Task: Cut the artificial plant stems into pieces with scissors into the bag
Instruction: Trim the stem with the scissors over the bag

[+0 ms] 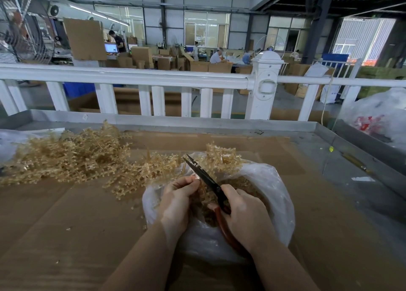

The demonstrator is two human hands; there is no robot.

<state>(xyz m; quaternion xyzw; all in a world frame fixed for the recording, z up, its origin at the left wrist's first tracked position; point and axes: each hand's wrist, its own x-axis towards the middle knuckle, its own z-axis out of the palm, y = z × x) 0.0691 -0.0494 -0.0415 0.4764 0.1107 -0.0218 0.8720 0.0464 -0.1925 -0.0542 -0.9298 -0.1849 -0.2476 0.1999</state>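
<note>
A clear plastic bag [272,194] lies open on the cardboard in front of me, with several cut tan pieces inside. My right hand [246,216] grips the red handles of black-bladed scissors [204,176], whose blades are slightly parted and point up-left over the bag. My left hand [178,200] pinches a tan artificial plant stem [162,169] at the bag's left rim, right beside the blades. A big heap of uncut tan stems [70,154] lies to the left.
Cardboard sheets [66,224] cover the metal table, whose raised rim [197,121] runs along the back. A second filled plastic bag [382,117] sits far right. A white railing [153,77] stands behind the table. Small cut scraps lie scattered left of the bag.
</note>
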